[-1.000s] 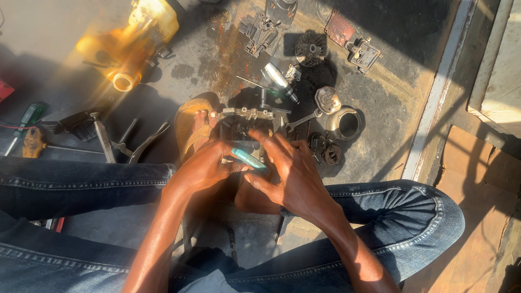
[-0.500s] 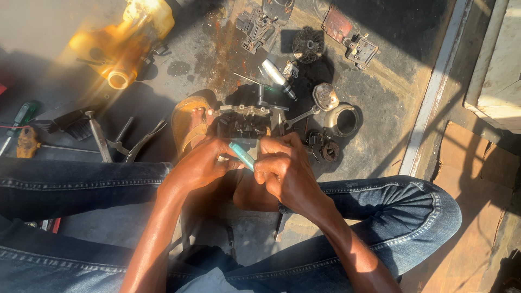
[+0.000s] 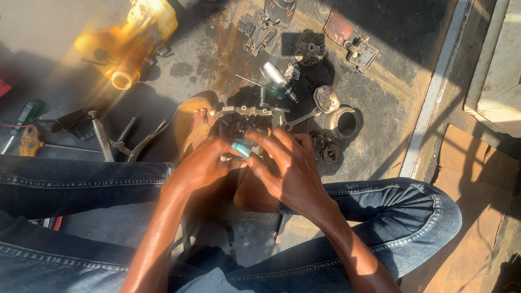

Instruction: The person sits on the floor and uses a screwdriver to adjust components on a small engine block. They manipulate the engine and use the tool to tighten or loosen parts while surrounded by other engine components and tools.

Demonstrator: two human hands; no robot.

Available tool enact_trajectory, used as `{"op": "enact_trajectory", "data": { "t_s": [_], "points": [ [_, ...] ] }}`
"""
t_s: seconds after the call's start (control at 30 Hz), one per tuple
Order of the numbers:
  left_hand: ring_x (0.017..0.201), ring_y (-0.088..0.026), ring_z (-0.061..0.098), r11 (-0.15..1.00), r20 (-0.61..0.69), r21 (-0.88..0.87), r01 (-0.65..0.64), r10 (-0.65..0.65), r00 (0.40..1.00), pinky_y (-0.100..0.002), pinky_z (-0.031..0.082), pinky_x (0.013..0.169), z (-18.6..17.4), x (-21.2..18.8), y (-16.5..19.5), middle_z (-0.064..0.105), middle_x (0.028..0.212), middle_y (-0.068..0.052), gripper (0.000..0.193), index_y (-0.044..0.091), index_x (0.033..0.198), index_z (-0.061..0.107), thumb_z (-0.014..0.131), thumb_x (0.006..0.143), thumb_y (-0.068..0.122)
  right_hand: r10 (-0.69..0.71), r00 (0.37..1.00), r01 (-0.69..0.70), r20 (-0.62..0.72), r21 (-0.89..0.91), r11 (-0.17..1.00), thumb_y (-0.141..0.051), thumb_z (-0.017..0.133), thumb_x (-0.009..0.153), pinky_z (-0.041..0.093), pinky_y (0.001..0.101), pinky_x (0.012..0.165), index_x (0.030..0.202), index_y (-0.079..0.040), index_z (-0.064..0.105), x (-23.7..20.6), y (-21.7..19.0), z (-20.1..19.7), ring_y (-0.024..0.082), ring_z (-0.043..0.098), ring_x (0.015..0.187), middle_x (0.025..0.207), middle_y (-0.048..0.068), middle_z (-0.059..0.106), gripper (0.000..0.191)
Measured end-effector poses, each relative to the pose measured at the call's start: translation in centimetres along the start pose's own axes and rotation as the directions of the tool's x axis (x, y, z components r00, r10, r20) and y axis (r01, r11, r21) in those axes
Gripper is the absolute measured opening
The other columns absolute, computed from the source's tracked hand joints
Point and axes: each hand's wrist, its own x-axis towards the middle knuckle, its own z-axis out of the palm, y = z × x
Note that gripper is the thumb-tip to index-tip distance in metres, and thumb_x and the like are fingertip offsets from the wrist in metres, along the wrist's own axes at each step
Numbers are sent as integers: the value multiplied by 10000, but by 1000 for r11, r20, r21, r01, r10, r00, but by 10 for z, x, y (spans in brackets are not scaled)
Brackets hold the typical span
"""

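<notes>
I sit on the floor with my legs in jeans bent around my work. My left hand [image 3: 203, 163] and my right hand [image 3: 287, 165] meet over a dark metal engine part [image 3: 244, 116] that rests between my feet. Both hands pinch a small teal-handled tool [image 3: 241, 148] at the part's near side. My right hand's fingers are spread over the top of the tool. What the tool's tip touches is hidden by my fingers. A sandalled foot [image 3: 192, 127] lies just left of the part.
An orange plastic tank [image 3: 127, 49] lies at the far left. Pliers and a hammer [image 3: 100, 135] and screwdrivers [image 3: 21, 122] lie left. Loose metal parts, a round ring [image 3: 343, 122], a fan wheel [image 3: 309, 48] and a spanner [image 3: 301, 118] lie beyond. A metal floor rail [image 3: 434, 92] runs at right.
My hands have shifted slightly nearer with the teal tool between them, and my right fingers have spread wider over it. The view has drifted a little.
</notes>
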Motion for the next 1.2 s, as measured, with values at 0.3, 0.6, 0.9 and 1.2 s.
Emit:
{"op": "enact_trajectory", "data": {
  "t_s": [0.3, 0.6, 0.9, 1.2],
  "points": [
    [1105, -284, 664, 997, 72, -17, 69, -68, 995, -573, -91, 1222, -4, 1, 3, 782, 855, -111, 199, 279, 998, 831, 779, 813, 229, 198, 975, -197, 102, -19, 980, -21, 735, 804, 414, 377, 905, 977, -159, 693, 2, -1, -1, 249, 504, 921, 882, 32, 581, 225],
    [1082, -294, 692, 999, -13, -30, -25, 25, 1000, -580, -46, 1220, 8, -1, -11, 788, 966, -84, 244, 169, 941, 816, 765, 730, 56, 86, 995, -80, 56, -98, 992, -27, 730, 839, 425, 418, 936, 879, -170, 720, 1, -1, 5, 264, 477, 958, 889, 15, 624, 149],
    [1138, -342, 662, 999, 28, -36, -17, 18, 999, -589, -33, 1182, -1, -2, -5, 782, 932, -114, 179, 213, 976, 841, 777, 809, 221, 98, 979, -86, 177, -75, 993, 31, 702, 819, 382, 409, 959, 836, -177, 783, 4, -4, 2, 204, 525, 793, 792, 22, 613, 223],
    [1089, -249, 702, 987, 156, 51, 152, -159, 975, -543, -29, 1271, -9, -1, 6, 787, 906, -90, 149, 224, 970, 813, 759, 832, 215, 82, 988, -79, 134, -21, 997, 8, 717, 841, 408, 409, 914, 1023, -184, 771, 1, -5, 3, 186, 531, 852, 888, -21, 634, 270]
  ]
}}
